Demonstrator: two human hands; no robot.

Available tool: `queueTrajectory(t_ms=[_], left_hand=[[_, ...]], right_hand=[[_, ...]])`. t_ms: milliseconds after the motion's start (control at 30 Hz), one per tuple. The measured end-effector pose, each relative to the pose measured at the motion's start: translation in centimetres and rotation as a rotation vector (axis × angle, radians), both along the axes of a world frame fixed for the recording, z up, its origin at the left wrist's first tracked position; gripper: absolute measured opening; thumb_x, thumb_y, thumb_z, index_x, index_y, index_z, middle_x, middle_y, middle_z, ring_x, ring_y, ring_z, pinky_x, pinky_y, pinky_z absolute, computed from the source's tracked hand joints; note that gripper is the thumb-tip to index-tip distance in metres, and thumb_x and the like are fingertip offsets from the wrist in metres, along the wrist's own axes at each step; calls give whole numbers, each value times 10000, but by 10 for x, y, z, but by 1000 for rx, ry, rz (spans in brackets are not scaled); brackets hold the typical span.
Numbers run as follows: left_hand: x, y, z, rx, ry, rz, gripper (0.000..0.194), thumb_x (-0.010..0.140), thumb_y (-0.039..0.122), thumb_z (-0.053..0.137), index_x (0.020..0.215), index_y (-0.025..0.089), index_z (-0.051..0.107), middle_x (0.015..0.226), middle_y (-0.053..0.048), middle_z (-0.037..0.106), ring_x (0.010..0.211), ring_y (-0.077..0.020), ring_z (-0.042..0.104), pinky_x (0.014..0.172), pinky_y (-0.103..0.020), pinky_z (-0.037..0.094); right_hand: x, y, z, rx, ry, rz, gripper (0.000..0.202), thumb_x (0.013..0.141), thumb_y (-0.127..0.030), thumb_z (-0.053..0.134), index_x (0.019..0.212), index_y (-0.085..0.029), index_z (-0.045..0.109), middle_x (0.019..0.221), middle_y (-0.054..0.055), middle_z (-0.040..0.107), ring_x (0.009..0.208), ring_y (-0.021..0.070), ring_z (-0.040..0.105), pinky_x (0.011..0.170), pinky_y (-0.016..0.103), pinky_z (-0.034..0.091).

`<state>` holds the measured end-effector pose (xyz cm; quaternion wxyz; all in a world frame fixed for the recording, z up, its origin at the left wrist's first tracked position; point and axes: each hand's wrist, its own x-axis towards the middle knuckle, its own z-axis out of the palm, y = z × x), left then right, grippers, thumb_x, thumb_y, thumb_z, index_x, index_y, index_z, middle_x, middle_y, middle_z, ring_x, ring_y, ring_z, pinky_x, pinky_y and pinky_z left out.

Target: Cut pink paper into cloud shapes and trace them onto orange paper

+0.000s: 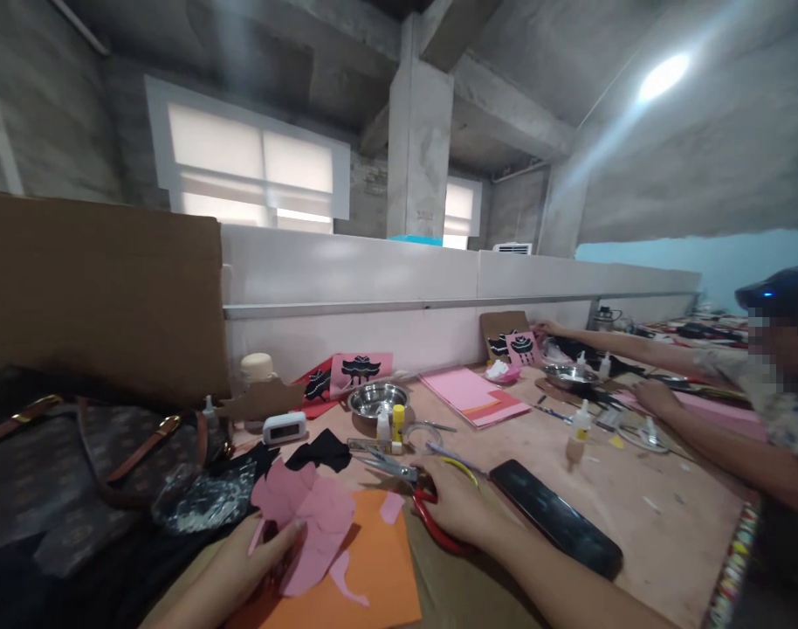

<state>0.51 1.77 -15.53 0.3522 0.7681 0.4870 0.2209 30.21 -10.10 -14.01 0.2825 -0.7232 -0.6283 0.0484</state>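
My left hand [268,555] is closed on a pink paper cutout [307,515] with a wavy edge, thumb on its face. Beneath it lies an orange sheet [379,581], with a curled pink scrap [347,581] and a smaller pink piece [392,508] on top. My right hand [448,502] is wrapped round the red handle of a pair of scissors [399,469], whose blades point left toward the cutout without touching it. Black paper pieces [320,450] lie just behind the cutout.
A black phone [556,515] lies right of my right hand. Behind are a metal bowl [376,402], glue bottles [383,425], a white timer [285,427] and pink sheets [471,393]. A patterned bag [137,445] stands left. Another person's arms [700,437] reach in from the right.
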Motion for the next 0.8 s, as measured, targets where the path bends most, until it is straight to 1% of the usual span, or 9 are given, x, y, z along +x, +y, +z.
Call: queueTrajectory(t_ms=[67,133,267,333,400,500,667,800], left_hand=[[1,1,-1,20,-11,-13,483,784,681,475,581,244,487,480,4,561,526,-205,563,568,-285,391],[2,-1,1,43,-12,-33,499,793,680,463,555,243,486,485,-9,565,542,-210,574,590,-290,405],[5,-10,13,-3,-3,-18,474,812,636,465,558,237,508,494,-6,558,542,-204,567,566,-277,384],[6,-14,19,-26,-5,-5,455,807,623,482,578,233,524,512,-2,568,543,-197,562,548,-267,364],[6,-16,22,-44,-12,-18,459,802,624,490,568,230,525,515,-2,565,537,-190,551,540,-263,352],[6,-14,21,-56,-37,-48,470,796,629,496,543,232,511,489,1,539,497,-181,520,525,-266,343],[5,-13,17,18,-84,-61,462,788,618,517,538,229,521,468,5,533,482,-173,514,517,-260,348],[5,-14,18,4,-61,-62,467,792,604,519,519,225,513,454,6,518,458,-160,491,486,-255,322]], right_hand=[[0,2,-1,2,-2,0,511,745,-226,727,1252,-237,659,1268,94,695,1173,279,636,1012,350,455],[0,3,-3,2,-4,0,521,748,-224,733,1263,-232,652,1278,95,689,1185,273,632,1027,343,445],[2,5,-6,-13,-7,5,576,743,-238,752,1305,-230,626,1324,91,667,1228,267,606,1038,339,441],[2,5,-5,-24,-11,4,570,756,-220,727,1315,-231,621,1348,87,655,1248,263,596,1045,342,438],[1,3,-3,-34,-16,0,562,766,-203,703,1321,-228,619,1352,88,654,1249,261,598,1047,346,439],[0,2,0,-36,-19,3,570,759,-222,727,1319,-223,620,1359,86,651,1250,259,598,1056,342,433],[-3,0,1,-23,-23,17,540,779,-206,703,1311,-238,618,1339,74,664,1237,250,606,1042,329,438],[-4,-3,5,-29,-32,16,546,786,-259,723,1320,-231,618,1327,78,671,1219,255,618,1019,319,451]])
